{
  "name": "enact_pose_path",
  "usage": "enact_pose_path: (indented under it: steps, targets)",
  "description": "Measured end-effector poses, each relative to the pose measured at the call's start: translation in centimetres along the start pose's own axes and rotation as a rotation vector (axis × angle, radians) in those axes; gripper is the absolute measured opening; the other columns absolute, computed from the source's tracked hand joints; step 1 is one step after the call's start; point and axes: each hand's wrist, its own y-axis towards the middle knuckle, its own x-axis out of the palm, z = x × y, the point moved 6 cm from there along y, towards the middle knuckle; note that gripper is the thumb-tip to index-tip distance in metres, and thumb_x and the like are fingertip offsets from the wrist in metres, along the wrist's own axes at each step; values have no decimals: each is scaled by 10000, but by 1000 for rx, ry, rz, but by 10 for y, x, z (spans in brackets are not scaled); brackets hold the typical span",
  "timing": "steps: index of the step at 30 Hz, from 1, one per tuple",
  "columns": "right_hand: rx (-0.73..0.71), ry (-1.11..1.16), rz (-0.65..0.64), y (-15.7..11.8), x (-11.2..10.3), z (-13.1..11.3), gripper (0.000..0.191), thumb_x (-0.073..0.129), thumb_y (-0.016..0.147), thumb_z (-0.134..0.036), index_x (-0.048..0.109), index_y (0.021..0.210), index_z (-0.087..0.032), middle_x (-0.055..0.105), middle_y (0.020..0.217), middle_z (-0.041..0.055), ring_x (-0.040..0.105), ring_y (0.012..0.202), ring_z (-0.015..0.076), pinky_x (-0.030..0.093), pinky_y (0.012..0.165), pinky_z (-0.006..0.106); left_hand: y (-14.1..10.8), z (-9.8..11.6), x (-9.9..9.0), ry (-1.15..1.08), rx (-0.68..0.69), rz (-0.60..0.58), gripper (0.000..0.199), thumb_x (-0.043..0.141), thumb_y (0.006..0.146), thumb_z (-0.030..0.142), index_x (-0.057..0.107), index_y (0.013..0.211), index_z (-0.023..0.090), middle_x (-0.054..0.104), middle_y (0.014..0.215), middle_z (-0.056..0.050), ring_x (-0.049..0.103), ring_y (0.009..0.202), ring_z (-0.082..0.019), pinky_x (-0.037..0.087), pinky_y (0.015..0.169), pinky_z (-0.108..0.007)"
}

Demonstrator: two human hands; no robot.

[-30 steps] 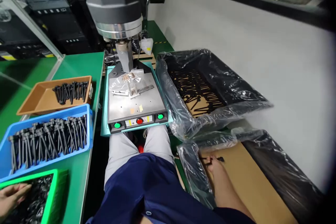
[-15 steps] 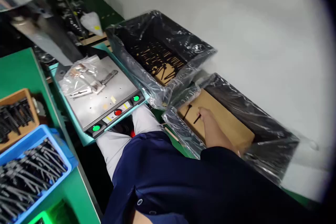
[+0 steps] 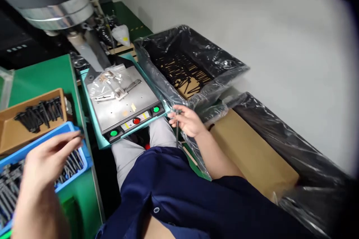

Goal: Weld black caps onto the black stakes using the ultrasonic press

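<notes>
My right hand [image 3: 188,121] is raised near the front right corner of the machine base. Between its fingertips is a thin dark rod [image 3: 177,134] with a wider head, hanging almost straight down. My left hand [image 3: 47,160] hovers above the blue bin [image 3: 71,129], which is filled with similar dark rods [image 3: 73,164]. Its thumb and finger come together at the tips; anything between them is too small to make out. Behind that hand, a brown bin [image 3: 11,134] contains more dark rods [image 3: 42,114].
A machine head [image 3: 61,11] overhangs a metal plate [image 3: 140,101] with a bagged fixture [image 3: 108,86] and green and red buttons [image 3: 136,121]. To the right stand two plastic-lined crates, one with rods on cardboard [image 3: 186,89], the nearer with a cardboard sheet [image 3: 246,153].
My right hand has lifted out of the nearer crate and moved left, carrying a dark rod. My left hand has come into view over the blue bin. The view has shifted left.
</notes>
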Motion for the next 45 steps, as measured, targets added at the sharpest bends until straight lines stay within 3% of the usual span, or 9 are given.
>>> enact_pose_path:
  steps: [3, 5, 8, 12, 17, 22, 28, 37, 45]
  targets:
    - [105, -42, -195, 21, 64, 40, 448, 847, 663, -421, 579, 943, -196, 718, 806, 31, 637, 558, 147, 486, 470, 244, 21, 28, 47, -386, 103, -17, 319, 811, 665, 473, 755, 891, 255, 761, 831, 45, 693, 748, -197, 573, 842, -424]
    - [91, -114, -273, 31, 94, 55, 389, 815, 699, -454, 605, 881, -183, 691, 736, 12, 578, 503, 114, 448, 433, 220, 33, 43, 78, -583, 123, -96, 353, 824, 658, 460, 762, 868, 183, 758, 816, -41, 701, 733, -215, 587, 788, -411]
    - [-27, -252, -326, 42, 124, 57, 324, 745, 771, -474, 652, 877, -182, 625, 655, -17, 534, 521, 99, 455, 481, 223, 42, 52, 111, -846, 136, -157, 333, 845, 645, 411, 760, 843, 156, 755, 897, -90, 714, 807, -230, 579, 846, -413]
    - [-146, -361, -326, 56, 141, 52, 315, 673, 830, -463, 677, 1007, -202, 655, 774, 11, 577, 618, 123, 500, 578, 268, 47, 42, 133, -1107, 93, -117, 261, 871, 614, 308, 725, 779, 167, 745, 1006, -83, 703, 915, -229, 548, 907, -415]
    - [-146, -440, -303, 69, 149, 62, 327, 686, 814, -437, 688, 1043, -203, 637, 718, 0, 597, 634, 144, 511, 582, 283, 51, 30, 143, -1273, 31, -83, 281, 887, 576, 242, 705, 779, 170, 756, 951, -68, 695, 896, -200, 530, 893, -380]
    - [-131, -417, -279, 75, 155, 68, 323, 708, 797, -431, 692, 1027, -206, 643, 720, 0, 590, 619, 139, 515, 569, 280, 55, 24, 148, -1303, -23, -117, 301, 902, 540, 265, 722, 762, 171, 755, 990, -86, 692, 929, -238, 526, 861, -398]
    - [47, -267, -424, 78, 160, 74, 359, 746, 771, -459, 701, 1001, -187, 688, 762, 26, 565, 546, 113, 473, 491, 251, 59, 20, 149, -1339, -53, -209, 239, 900, 543, 256, 752, 720, 193, 757, 975, -69, 695, 899, -231, 533, 847, -392]
    - [131, -268, -439, 80, 159, 70, 346, 773, 749, -439, 715, 957, -169, 704, 775, 34, 565, 523, 103, 456, 447, 228, 64, 20, 145, -1308, -10, -271, 203, 884, 564, 208, 756, 719, 179, 756, 937, -75, 690, 875, -203, 519, 848, -359]
    - [-41, -403, -391, 83, 152, 74, 343, 706, 813, -430, 711, 1074, -206, 710, 795, 25, 591, 575, 113, 493, 498, 236, 68, 17, 140, -1192, 33, -245, 226, 891, 562, 250, 755, 719, 160, 755, 956, -93, 699, 877, -227, 538, 859, -395]
